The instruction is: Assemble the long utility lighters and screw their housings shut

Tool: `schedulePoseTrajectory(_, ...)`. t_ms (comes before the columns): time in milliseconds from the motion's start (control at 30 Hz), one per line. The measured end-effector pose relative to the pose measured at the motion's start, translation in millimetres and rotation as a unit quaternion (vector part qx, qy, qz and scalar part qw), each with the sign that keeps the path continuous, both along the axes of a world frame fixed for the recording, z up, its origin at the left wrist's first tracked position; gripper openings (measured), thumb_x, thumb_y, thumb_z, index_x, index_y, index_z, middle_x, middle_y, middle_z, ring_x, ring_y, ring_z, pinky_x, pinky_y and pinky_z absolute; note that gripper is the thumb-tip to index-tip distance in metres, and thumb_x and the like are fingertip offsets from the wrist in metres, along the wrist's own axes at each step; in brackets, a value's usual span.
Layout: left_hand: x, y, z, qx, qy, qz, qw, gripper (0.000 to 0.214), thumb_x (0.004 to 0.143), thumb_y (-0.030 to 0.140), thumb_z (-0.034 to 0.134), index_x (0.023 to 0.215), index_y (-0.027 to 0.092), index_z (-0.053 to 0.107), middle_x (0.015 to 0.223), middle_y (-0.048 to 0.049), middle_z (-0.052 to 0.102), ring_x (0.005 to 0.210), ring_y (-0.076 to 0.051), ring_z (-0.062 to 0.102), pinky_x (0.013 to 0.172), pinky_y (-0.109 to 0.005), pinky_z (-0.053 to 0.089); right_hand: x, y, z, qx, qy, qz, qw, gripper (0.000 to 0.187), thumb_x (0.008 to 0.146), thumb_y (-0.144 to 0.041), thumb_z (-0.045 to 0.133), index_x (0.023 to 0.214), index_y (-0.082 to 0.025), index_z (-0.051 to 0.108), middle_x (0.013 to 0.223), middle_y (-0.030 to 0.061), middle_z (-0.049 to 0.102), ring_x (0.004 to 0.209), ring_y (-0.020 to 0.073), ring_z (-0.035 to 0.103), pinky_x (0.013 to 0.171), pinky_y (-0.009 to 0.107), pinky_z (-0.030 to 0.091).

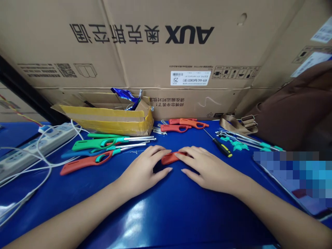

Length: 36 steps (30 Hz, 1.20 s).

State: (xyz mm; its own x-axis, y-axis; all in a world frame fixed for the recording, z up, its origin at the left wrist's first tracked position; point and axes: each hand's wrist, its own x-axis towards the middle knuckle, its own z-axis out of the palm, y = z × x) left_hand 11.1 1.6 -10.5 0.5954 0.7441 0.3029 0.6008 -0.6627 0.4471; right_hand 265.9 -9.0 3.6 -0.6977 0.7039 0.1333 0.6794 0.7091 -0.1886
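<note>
Red lighter handle (169,158): flat on the blue worktop (166,214), between both hands
Left hand (145,170): grip closed on its left end
Right hand (206,169): grip closed on its right end

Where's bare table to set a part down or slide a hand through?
Free: the blue table between the forearms, and the patch left of the left hand, below the red lighter. Crowded: lighter pile and power strip left; screwdriver and teal parts beyond the right hand; orange handles behind the red handle both hands grip.
</note>
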Motion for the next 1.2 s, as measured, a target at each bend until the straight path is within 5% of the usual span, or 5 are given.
schedulePoseTrajectory(167, 0.8, 1.7, -0.8, -0.035, -0.003, -0.023, 0.999, 0.027, 0.092, 0.020, 0.065, 0.120, 0.021, 0.065, 0.113, -0.0065, 0.070, 0.104, -0.023, 0.064, 0.094, -0.039, 0.055, -0.8, -1.7, 3.2, -0.052, 0.043, 0.042, 0.997, 0.040, 0.099, -0.021, 0.055, 0.139, -0.022, 0.058, 0.136, 0.0110, 0.062, 0.124, 0.0260, 0.057, 0.108, 0.047, 0.049)
schedulePoseTrajectory(400, 0.4, 2.4, -1.3, -0.038, -0.019, -0.032, 0.999, 0.035, 0.087, 0.019, 0.070, 0.122, 0.020, 0.066, 0.115, -0.0058, 0.073, 0.104, -0.022, 0.067, 0.094, -0.037, 0.055, 10.7, 11.7, 0.5, -0.033, 0.053, 0.014, 0.998, 0.038, 0.090, -0.038, 0.072, 0.123, -0.019, 0.066, 0.122, 0.0116, 0.064, 0.113, 0.0283, 0.057, 0.098, 0.048, 0.048)
schedulePoseTrajectory(733, -0.7, 2.1, -6.3, -0.047, -0.047, -0.008, 0.998, 0.046, 0.084, 0.020, 0.072, 0.130, 0.022, 0.061, 0.124, -0.0063, 0.072, 0.106, -0.021, 0.069, 0.097, -0.037, 0.057, 13.0, 19.9, -1.8, -0.074, 0.142, -0.029, 0.987, 0.026, 0.104, -0.027, 0.048, 0.102, -0.020, 0.073, 0.097, 0.0066, 0.073, 0.089, 0.0195, 0.067, 0.083, 0.033, 0.049)
schedulePoseTrajectory(900, -1.6, 2.8, -8.9, -0.058, -0.068, 0.009, 0.996, 0.063, 0.084, 0.023, 0.074, 0.142, 0.026, 0.051, 0.113, -0.0041, 0.070, 0.092, -0.018, 0.069, 0.090, -0.035, 0.060, 14.7, 27.8, -4.7, -0.074, 0.204, -0.088, 0.972, 0.022, 0.100, -0.022, 0.050, 0.092, -0.019, 0.070, 0.095, 0.0052, 0.076, 0.087, 0.0188, 0.069, 0.081, 0.031, 0.050)
schedulePoseTrajectory(1200, -2.4, 2.8, -9.8, -0.048, -0.060, 0.016, 0.997, 0.064, 0.089, 0.028, 0.070, 0.148, 0.027, 0.045, 0.122, -0.0061, 0.066, 0.098, -0.019, 0.068, 0.092, -0.037, 0.059, 22.8, 27.4, 9.7, -0.116, 0.222, -0.103, 0.963, 0.022, 0.098, -0.026, 0.053, 0.083, -0.019, 0.068, 0.084, 0.0029, 0.072, 0.077, 0.0168, 0.065, 0.072, 0.029, 0.047)
